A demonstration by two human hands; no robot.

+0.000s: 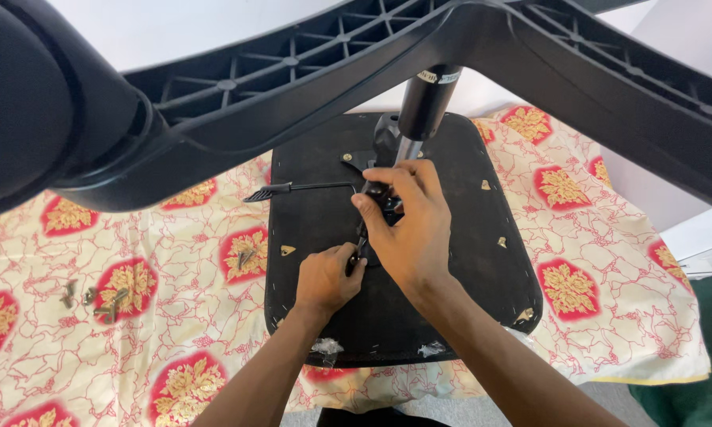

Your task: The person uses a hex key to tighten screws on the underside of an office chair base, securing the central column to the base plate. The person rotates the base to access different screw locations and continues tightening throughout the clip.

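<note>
One seat (467, 237), two hands (407, 225) on its mechanism (376, 194).

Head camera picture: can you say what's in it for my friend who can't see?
Two hands, left hand and right hand, work on the metal bracket under an upturned black chair seat. It lies on a flowered cloth with loose screws.

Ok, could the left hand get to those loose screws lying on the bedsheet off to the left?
Probably yes. The left hand rests on the black seat underside, and the screws lie in the open on the patterned sheet further left, with nothing between them. The chair base leg sits above, not in the path.
</note>
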